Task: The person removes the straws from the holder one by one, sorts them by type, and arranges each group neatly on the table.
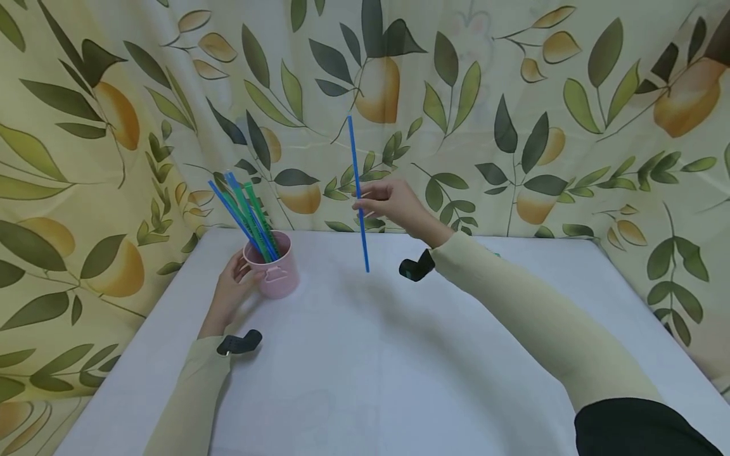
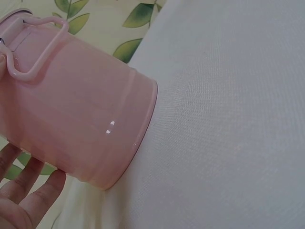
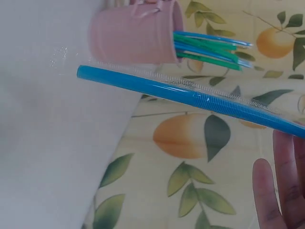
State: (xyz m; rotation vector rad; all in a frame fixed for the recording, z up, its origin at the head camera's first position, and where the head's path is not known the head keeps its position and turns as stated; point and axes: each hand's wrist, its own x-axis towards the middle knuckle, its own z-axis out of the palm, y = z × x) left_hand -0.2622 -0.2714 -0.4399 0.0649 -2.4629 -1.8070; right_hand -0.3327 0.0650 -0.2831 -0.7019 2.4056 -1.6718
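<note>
Blue drinking straw (image 1: 362, 223), a single one, is pinched between the thumb and fingers of the right hand (image 1: 393, 204), leaning slightly from upright above the white table (image 1: 342, 367), near but apart from one pink bucket (image 1: 287, 266). The left hand (image 1: 232, 288) grips that bucket by its side, thumb near the handle (image 2: 27, 76) and fingers against the outer wall. Inside the bucket leans a bundle of several more, blue straws (image 1: 231, 212) and green straws (image 1: 255, 202) mixed; they overlap too much for an exact count. Two cream sleeves (image 1: 530, 316) and two black wrist devices (image 1: 417, 266) are in view, one to each arm, plus one piece of dark cloth (image 1: 639, 427) at the right upper arm.

The pinched straw is slim, smooth and plastic-looking, with a ribbed section along its length; a clear, finely crimped edge runs beside it in the right wrist view. The bucket is glossy and round-walled, with a shallow ridge near its base and one rounded, looped handle showing.

The table top has a fine woven texture. Behind it hangs a cream curtain (image 1: 399, 142) printed with orange fruit and green leaves. One small green bit (image 1: 497, 254) peeps out behind the right sleeve, too little showing to name
</note>
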